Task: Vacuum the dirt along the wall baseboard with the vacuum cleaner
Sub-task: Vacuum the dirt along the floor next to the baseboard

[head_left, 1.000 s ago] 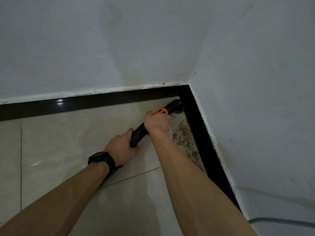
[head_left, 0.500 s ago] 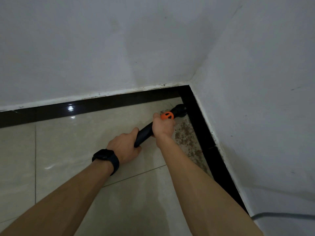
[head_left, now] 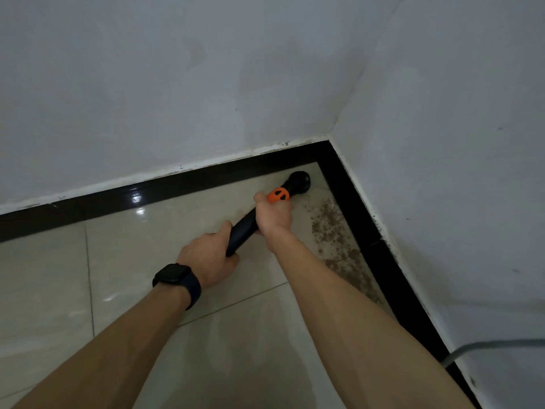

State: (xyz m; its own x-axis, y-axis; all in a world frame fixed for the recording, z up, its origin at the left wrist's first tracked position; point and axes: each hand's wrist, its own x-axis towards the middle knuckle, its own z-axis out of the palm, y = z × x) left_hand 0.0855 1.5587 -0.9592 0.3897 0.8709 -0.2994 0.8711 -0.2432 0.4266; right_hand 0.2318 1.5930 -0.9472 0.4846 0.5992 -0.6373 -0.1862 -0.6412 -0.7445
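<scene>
Head view looks down at the corner where two runs of black baseboard [head_left: 355, 208] meet under pale walls [head_left: 206, 84]. Just short of that corner, the round black nozzle [head_left: 300, 180] of the vacuum cleaner tube [head_left: 243, 231] sits over the beige tiled floor [head_left: 132, 261]. It is close to both runs, but I cannot tell whether it touches either. An orange collar [head_left: 278, 195] rings the tube directly behind the nozzle. The right hand [head_left: 274, 216] wraps its fingers round the tube just behind the collar. The left hand [head_left: 206, 261], farther from the corner, grips the tube's lower end, and a black smartwatch [head_left: 174, 276] sits on that wrist. Brown dirt [head_left: 330, 228] lies scattered on the tiles along the right-hand run, starting just beside the nozzle and trailing away from the corner. The right forearm crosses in front of part of it. Well away from the corner along that same run, a grey cable [head_left: 472, 346] comes along the wall down to the baseboard.
</scene>
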